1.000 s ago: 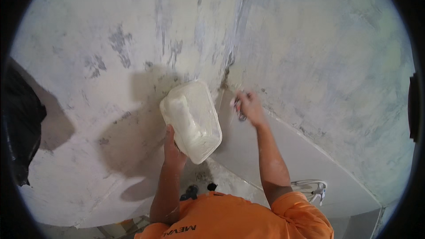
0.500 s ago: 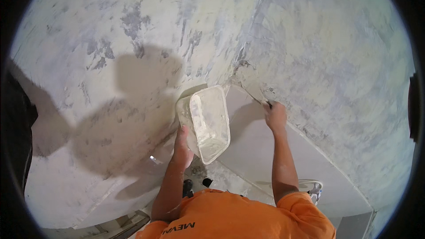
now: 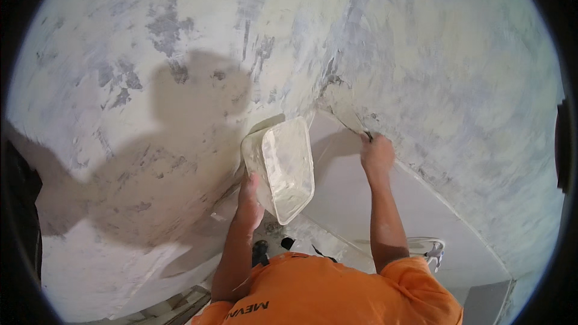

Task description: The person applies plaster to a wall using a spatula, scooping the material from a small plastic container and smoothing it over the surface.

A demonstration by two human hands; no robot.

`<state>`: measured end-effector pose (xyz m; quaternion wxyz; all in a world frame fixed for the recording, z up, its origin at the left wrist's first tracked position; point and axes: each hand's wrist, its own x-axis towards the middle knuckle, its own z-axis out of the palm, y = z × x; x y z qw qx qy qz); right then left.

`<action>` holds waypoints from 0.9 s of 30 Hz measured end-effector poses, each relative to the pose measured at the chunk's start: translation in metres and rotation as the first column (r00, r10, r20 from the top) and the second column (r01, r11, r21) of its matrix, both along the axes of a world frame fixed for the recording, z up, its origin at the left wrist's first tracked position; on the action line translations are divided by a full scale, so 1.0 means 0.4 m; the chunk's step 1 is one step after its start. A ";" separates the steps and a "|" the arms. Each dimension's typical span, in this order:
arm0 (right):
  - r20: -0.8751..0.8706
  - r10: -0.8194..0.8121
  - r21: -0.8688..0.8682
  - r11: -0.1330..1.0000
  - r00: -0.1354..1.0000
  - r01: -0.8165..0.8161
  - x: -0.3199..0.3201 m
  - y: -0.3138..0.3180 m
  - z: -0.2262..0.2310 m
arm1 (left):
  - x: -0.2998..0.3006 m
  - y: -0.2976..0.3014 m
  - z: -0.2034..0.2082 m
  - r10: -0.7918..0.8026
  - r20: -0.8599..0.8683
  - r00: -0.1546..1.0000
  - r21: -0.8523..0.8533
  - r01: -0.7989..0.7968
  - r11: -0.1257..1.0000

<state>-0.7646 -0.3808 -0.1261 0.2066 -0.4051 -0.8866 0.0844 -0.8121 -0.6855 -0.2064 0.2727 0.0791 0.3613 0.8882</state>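
My left hand (image 3: 250,202) is closed on the lower left side of a pale plastic tub (image 3: 256,159), which is tilted with its mouth turned to the right. Off-white paste coats the tub's inside walls. Out to the right, my right hand (image 3: 378,154) grips the dark handle of a putty knife (image 3: 350,118). The knife's pale, paste-smeared blade points up and left, lying against the right wall just above the corner where the two walls meet the white surface below. Where the blade ends is hard to make out against the wall.
Patchy plaster covers the left wall (image 3: 78,102) and the right wall (image 3: 457,66). Below the right wall lies a smooth white panel (image 3: 391,204). A metal fitting (image 3: 435,253) shows beside my right arm. Shadows fall across the left wall.
My right hand has shifted slightly up and right, and the putty knife's blade now shows more of its flat face. The tub stays nearly in place in my left hand.
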 end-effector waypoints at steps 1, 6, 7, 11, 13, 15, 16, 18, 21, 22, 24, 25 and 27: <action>0.065 -0.015 0.036 0.999 0.998 0.012 -0.030 -0.001 -0.003 | 0.000 0.006 0.006 -0.003 -0.004 1.000 0.008 0.003 1.000; 0.005 0.047 0.037 0.998 0.999 -0.048 -0.025 0.000 -0.023 | 0.014 0.013 0.034 0.069 0.027 0.997 -0.057 -0.068 0.996; -0.045 0.027 0.035 0.999 0.999 -0.025 -0.001 0.000 -0.028 | 0.014 0.008 0.031 0.067 0.032 0.997 -0.050 -0.066 0.997; -0.018 -0.081 -0.006 0.997 0.997 0.081 0.063 -0.014 -0.025 | 0.019 -0.002 0.009 0.063 0.072 0.995 -0.044 -0.060 0.997; -0.019 -0.021 0.028 0.999 1.000 0.022 0.020 -0.002 -0.038 | 0.029 0.007 0.029 0.065 0.065 0.996 -0.047 -0.062 0.997; -0.026 0.030 0.059 0.998 0.999 -0.028 -0.035 0.009 -0.051 | 0.030 0.013 0.041 0.057 0.052 0.997 -0.050 -0.055 0.997; -0.014 0.021 0.054 0.998 1.000 -0.020 -0.066 0.011 -0.060 | 0.029 0.014 0.044 0.041 0.031 0.999 -0.069 -0.038 0.997; 0.000 0.023 0.058 0.998 1.000 -0.023 -0.076 0.009 -0.061 | 0.029 0.016 0.043 0.034 0.013 0.999 -0.079 -0.033 0.996; -0.026 0.017 0.033 0.999 1.000 -0.016 -0.004 -0.010 -0.062 | 0.033 0.012 0.032 0.061 0.060 0.996 -0.033 -0.059 0.998; -0.044 -0.015 0.014 1.000 0.999 0.015 0.046 -0.009 -0.054 | 0.035 0.005 0.019 0.061 0.076 0.995 -0.044 -0.057 0.997; -0.072 -0.052 -0.006 0.999 0.996 0.052 0.076 0.000 -0.044 | 0.028 0.002 0.002 0.055 0.081 0.995 -0.053 -0.051 0.997; -0.084 -0.062 0.004 0.998 0.994 0.063 0.072 0.000 -0.042 | 0.023 -0.004 -0.009 0.023 0.053 0.998 -0.028 -0.022 0.999; -0.094 -0.087 0.002 0.996 0.992 0.087 0.060 0.002 -0.051 | 0.023 -0.006 -0.014 -0.021 0.027 0.999 -0.014 0.022 1.000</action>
